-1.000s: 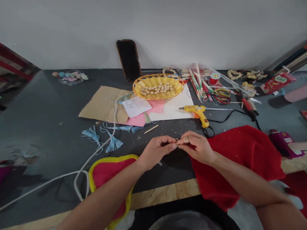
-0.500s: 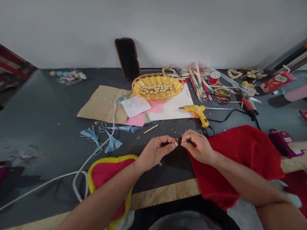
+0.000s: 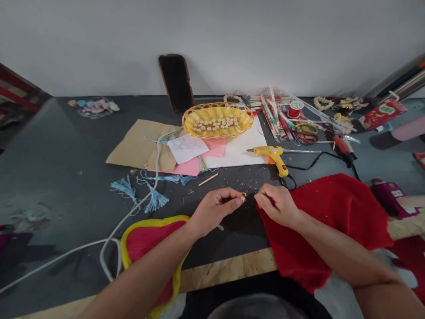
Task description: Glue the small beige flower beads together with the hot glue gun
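Between the thumb and forefinger of my left hand (image 3: 215, 211) is a small cream-coloured piece (image 3: 243, 198), held low over the dark table (image 3: 229, 248). My right hand (image 3: 278, 204) is a short way to its right, thumb and fingertips pressed together; anything in that pinch is too small to make out. Red cloth (image 3: 341, 208) lies under and beside my right wrist. Beyond my hands, a yellow glue gun (image 3: 274, 155) lies by white paper (image 3: 239, 155). Behind it, a yellow woven basket (image 3: 217, 133) holds several small pale flower-like pieces (image 3: 229, 121).
Blue tassels (image 3: 156, 200), a white cable (image 3: 128, 215) and brown paper (image 3: 133, 144) lie left. A phone (image 3: 177, 84) leans on the wall. Wrapped sticks, a red thread spool (image 3: 295, 109) and scissors (image 3: 307, 133) lie back right. Another person's hand (image 3: 411, 202) shows far right.
My right hand has moved slightly right, away from my left hand, and its fingers look more curled. My left hand stays nearly in place with the small piece.
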The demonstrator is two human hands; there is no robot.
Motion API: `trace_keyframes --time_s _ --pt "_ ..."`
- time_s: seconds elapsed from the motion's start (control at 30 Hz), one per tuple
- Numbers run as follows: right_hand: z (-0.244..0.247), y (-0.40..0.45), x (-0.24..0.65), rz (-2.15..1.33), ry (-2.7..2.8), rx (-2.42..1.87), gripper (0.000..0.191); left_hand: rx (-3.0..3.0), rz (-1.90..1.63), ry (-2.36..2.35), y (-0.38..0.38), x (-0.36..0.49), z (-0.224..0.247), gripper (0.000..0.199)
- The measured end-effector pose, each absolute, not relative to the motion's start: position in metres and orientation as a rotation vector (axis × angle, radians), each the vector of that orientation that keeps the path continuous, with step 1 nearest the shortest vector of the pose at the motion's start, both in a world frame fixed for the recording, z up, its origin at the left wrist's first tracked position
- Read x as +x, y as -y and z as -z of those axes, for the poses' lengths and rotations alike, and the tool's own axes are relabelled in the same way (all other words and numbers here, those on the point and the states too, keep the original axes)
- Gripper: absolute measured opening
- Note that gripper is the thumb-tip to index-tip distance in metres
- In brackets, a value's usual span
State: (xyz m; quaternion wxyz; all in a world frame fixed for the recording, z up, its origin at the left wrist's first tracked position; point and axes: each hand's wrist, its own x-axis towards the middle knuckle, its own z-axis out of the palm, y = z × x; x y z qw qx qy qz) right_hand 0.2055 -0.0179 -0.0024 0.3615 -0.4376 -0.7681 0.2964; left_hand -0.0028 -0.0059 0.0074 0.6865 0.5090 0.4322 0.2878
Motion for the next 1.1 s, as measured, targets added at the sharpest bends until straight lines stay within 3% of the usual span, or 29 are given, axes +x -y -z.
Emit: trace_keyframes --time_s 0.1,0.23,0.57,1.1 --pt "0.0033 0.0159 0.2029 -0.730 1.945 -1.008 0.006 1.148 -0.633 -0.954 0.0060 -0.0032 -0.0062 0.032" --pt "0.0056 0.0140 0.1999 -0.745 1.987 -0.877 0.026 1.167 -0.615 -0.953 0.0062 -0.0037 -0.0036 0.033" --pt "0.0038 0.0147 0.1967 -0.753 1.970 -0.884 0.004 1.115 -0.623 -0.929 0.0059 -0.0019 -0.0053 0.031" --pt "0.0047 0.0152 0.1960 -0.739 1.961 -0.870 0.002 1.075 -0.596 -0.938 0.0064 -0.0016 -0.0070 0.031"
